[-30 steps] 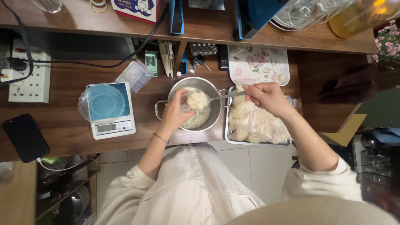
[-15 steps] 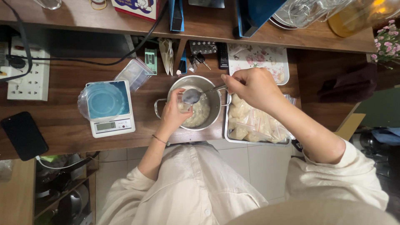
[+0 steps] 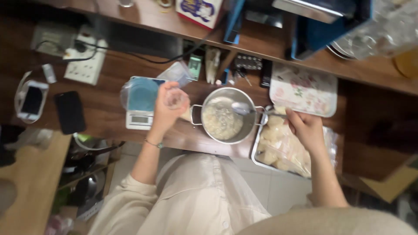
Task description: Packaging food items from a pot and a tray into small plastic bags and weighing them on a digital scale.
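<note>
**Wrapper raised in your left hand, spoon over the pot in your right**

Your left hand point(image 3: 170, 104) is lifted above the table point(image 3: 100, 117), palm up, forearm running down toward 7 o'clock with a thin bracelet point(image 3: 153, 143) at the wrist. Its fingers are curled loosely under a thin, pale round wrapper point(image 3: 175, 98), cupping it rather than squeezing; the wrapper is blurred, so you cannot tell whether anything lies on it. This hand hovers between the kitchen scale point(image 3: 141, 103), just at its 9 o'clock, and the steel pot point(image 3: 225, 114) at its 3 o'clock.

Your right hand point(image 3: 307, 128) sits at 3 o'clock of the pot, over the near corner of the metal tray point(image 3: 257, 153), with the forearm dropping toward 5 o'clock. Its fingers are closed around the handle of a spoon point(image 3: 241, 108), whose bowl reaches out toward 9 o'clock and hangs above the pale filling point(image 3: 222, 122) inside the pot.

The tray holds pale dough pieces point(image 3: 278, 139) on plastic film. A flowered tray point(image 3: 304, 90) lies at 12 o'clock of your right hand. Well off at 9 o'clock of the scale, a black phone point(image 3: 69, 112) rests on the table, near a white power strip point(image 3: 85, 65).
</note>
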